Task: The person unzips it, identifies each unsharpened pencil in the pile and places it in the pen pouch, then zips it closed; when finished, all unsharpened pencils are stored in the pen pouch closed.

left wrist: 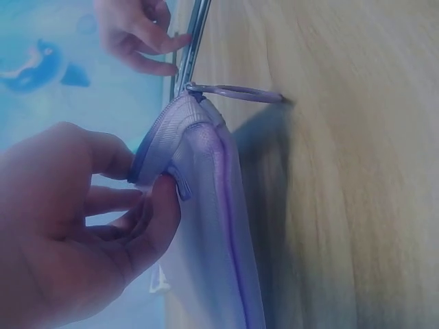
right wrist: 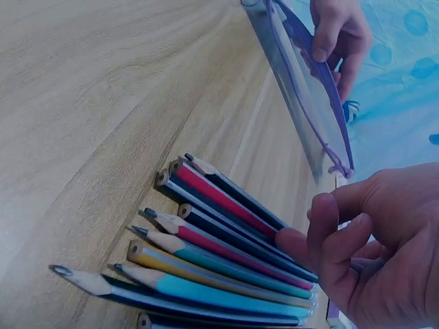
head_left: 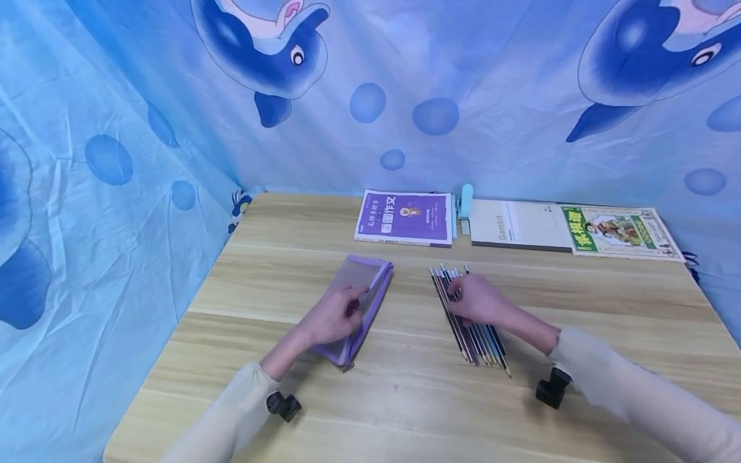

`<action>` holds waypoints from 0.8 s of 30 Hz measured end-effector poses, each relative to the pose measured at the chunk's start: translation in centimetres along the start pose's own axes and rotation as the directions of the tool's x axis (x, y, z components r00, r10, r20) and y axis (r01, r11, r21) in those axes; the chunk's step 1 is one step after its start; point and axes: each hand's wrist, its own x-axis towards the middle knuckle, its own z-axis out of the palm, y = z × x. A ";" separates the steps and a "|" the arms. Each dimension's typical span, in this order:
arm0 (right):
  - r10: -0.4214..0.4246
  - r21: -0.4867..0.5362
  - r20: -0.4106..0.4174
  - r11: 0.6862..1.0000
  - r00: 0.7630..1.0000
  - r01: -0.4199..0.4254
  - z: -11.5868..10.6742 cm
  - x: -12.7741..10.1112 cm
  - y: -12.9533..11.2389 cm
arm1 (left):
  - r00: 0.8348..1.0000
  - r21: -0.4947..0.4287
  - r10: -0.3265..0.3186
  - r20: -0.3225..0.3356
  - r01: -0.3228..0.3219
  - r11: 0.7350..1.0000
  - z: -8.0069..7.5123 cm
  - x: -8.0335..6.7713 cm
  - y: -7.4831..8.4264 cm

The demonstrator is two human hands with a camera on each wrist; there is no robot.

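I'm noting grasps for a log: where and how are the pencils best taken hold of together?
Probably across the middle of the pencils, coming from above, thumb along one long side of the row and fingers along the other. They lie flat, side by side on the table, and several have sharpened points at the near end, better left alone.

Wood-grain table (head_left: 405, 411) carries: along far edge, purple book (head_left: 404, 218), Gambit notepad (head_left: 523, 226); at far right corner, illustrated booklet (head_left: 622, 231); toward left edge, purple-trimmed zip pouch (head_left: 370, 313); centrally, pencils (head_left: 479, 337).
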 end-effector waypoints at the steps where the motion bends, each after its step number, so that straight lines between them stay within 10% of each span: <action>1: 0.015 -0.015 -0.001 1.000 1.000 -0.015 0.1 0.0 -0.2 | 1.000 -0.004 -0.002 -0.001 0.002 1.000 0.0 0.0 0.0; 24: -0.035 -0.340 -0.082 0.940 0.996 0.005 2.0 2.7 -1.4 | 0.996 -0.085 -0.082 -0.041 0.078 0.993 -0.2 0.1 -0.2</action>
